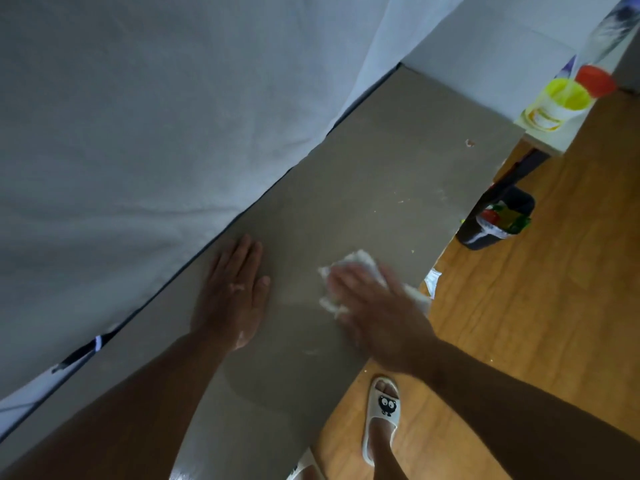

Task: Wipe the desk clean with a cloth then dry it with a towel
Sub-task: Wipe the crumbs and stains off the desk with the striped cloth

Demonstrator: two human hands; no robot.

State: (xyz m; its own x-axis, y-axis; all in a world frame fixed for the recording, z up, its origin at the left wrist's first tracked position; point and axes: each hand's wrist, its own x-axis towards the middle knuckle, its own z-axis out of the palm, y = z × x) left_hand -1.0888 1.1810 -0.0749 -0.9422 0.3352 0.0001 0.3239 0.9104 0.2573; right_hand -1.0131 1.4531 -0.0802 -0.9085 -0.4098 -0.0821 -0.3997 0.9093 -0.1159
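A long grey desk (374, 168) runs diagonally from the lower left to the upper right. My left hand (233, 296) lies flat on it with straight fingers, near the far edge. My right hand (375, 306) presses a crumpled white cloth (356, 263) onto the desk near its front edge; the hand and cloth are blurred by motion. Small crumbs and pale smears (429, 199) dot the desk beyond the cloth, and one crumb (470, 143) lies further up. The desk surface near my arms looks wet.
A white sheet (156, 116) hangs along the desk's far edge. A yellow-lidded tub (557, 103) and a red cap (595, 80) stand at the desk's far end. A dark bin (498, 220) with wrappers stands on the wooden floor (554, 306). My slippered foot (382, 417) is below.
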